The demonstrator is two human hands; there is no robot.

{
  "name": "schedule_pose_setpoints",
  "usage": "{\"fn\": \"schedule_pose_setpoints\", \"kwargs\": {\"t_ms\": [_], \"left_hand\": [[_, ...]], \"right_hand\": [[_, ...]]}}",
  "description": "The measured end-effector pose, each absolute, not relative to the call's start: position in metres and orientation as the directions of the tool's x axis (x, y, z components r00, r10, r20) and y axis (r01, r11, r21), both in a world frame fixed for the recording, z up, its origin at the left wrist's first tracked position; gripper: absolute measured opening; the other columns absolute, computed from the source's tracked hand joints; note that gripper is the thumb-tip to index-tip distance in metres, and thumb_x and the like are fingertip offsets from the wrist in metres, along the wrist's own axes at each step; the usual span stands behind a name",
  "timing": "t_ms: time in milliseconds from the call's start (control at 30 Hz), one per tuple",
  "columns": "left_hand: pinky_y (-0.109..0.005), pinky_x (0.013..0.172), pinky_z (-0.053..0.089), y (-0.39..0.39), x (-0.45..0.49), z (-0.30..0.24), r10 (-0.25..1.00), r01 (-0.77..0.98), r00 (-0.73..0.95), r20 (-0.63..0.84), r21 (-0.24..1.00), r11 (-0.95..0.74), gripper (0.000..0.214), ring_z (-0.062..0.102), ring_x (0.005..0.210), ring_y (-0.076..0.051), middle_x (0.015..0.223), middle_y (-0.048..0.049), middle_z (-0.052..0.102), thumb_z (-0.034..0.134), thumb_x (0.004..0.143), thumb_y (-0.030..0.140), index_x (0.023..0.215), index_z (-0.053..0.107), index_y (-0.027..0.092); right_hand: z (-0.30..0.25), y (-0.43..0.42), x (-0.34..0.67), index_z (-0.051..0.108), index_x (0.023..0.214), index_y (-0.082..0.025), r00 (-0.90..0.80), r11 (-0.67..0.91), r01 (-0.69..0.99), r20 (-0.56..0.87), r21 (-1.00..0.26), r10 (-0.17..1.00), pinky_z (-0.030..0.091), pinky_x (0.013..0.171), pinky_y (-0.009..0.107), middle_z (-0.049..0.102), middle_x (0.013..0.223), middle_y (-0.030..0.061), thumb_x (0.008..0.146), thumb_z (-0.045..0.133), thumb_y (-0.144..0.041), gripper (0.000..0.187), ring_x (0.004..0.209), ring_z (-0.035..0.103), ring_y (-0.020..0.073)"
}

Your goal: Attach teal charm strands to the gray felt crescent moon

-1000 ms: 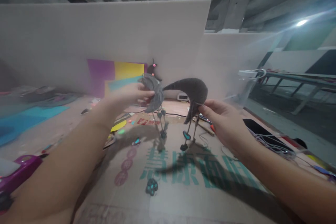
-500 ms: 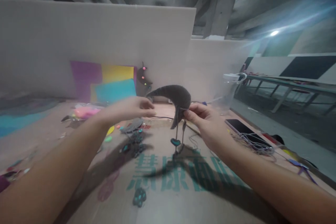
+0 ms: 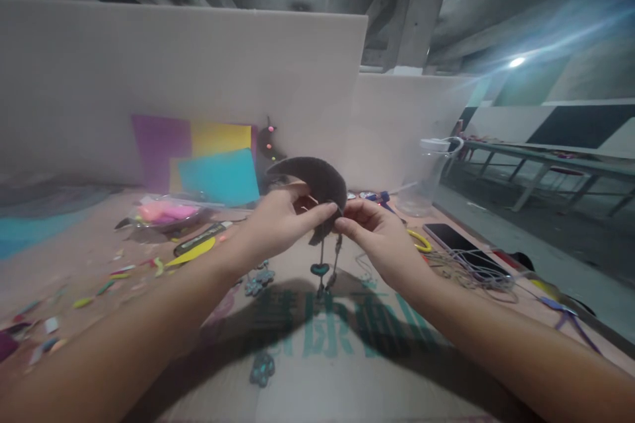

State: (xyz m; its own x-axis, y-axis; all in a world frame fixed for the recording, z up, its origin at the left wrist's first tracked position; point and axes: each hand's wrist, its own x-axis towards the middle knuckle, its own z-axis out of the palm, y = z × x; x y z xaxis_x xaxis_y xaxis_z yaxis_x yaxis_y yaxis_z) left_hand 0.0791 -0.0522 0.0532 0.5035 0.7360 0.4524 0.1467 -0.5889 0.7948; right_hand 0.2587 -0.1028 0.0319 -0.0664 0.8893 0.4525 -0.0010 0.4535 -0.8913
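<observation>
A dark grey felt crescent is held up over the cardboard sheet. My left hand pinches its lower edge from the left. My right hand pinches the same edge from the right. Two thin strings with small teal and grey felt charms dangle below the crescent, just above the cardboard. A second grey felt piece with charms lies on the cardboard under my left wrist. A lone teal charm lies nearer to me.
Coloured foam sheets lean on the white board behind. A clear bag with pink pieces, a yellow scrap and small scraps lie left. A clear bottle, a phone and tangled cord sit right.
My left hand has put down the second grey felt piece and come right to pinch the crescent. The crescent has moved slightly nearer and lower, and the view has turned left.
</observation>
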Motion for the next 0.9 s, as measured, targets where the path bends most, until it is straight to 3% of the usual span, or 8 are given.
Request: {"fn": "schedule_pose_setpoints", "kwargs": {"t_ms": [167,433,600,733,900], "left_hand": [[-0.03,0.062,0.052,-0.058,0.077,0.058,0.724,0.154,0.469,0.506,0.76,-0.631,0.027,0.068,0.073,-0.02,0.087,-0.0075,0.072,0.064,0.089,0.04,0.097,0.066,0.015],[-0.031,0.064,0.051,-0.057,0.08,0.057,0.703,0.117,0.456,0.545,0.747,-0.655,0.032,0.069,0.08,-0.022,0.089,-0.0083,0.071,0.068,0.085,0.045,0.094,0.066,0.014],[-0.028,0.057,0.048,-0.063,0.081,0.059,0.708,0.157,0.447,0.546,0.732,-0.663,0.028,0.065,0.067,-0.017,0.079,-0.0044,0.069,0.067,0.086,0.04,0.094,0.066,0.013],[-0.027,0.053,0.045,-0.064,0.08,0.058,0.709,0.218,0.447,0.546,0.702,-0.678,0.025,0.062,0.061,-0.015,0.071,-0.0017,0.067,0.064,0.089,0.039,0.092,0.066,0.014],[-0.029,0.063,0.052,-0.059,0.078,0.057,0.699,0.176,0.422,0.577,0.704,-0.688,0.026,0.069,0.076,-0.02,0.081,-0.0048,0.07,0.065,0.089,0.038,0.099,0.068,0.015]], "right_hand": [[0.03,-0.103,0.259,0.063,0.073,-0.02,-0.058,0.394,0.055,0.391,-0.918,0.919,0.053,0.072,0.031,0.068,0.068,-0.0014,0.073,0.078,-0.033,0.02,0.067,0.064,0.0135],[0.026,-0.101,0.256,0.062,0.072,-0.02,-0.092,0.344,0.063,0.337,-0.937,0.937,0.052,0.069,0.031,0.066,0.068,-0.0019,0.072,0.079,-0.034,0.022,0.064,0.064,0.0134],[0.023,-0.099,0.257,0.06,0.072,-0.02,-0.102,0.372,0.092,0.363,-0.924,0.926,0.051,0.068,0.031,0.065,0.067,-0.0022,0.073,0.076,-0.031,0.019,0.063,0.063,0.013],[0.023,-0.098,0.259,0.062,0.076,-0.02,-0.138,0.402,0.181,0.382,-0.897,0.914,0.052,0.073,0.034,0.067,0.074,0.0004,0.076,0.075,-0.033,0.018,0.07,0.064,0.0155],[0.038,-0.1,0.266,0.066,0.089,-0.021,-0.212,0.497,0.247,0.454,-0.832,0.865,0.053,0.083,0.037,0.072,0.089,0.0048,0.081,0.07,-0.038,0.019,0.085,0.068,0.0188]]}}
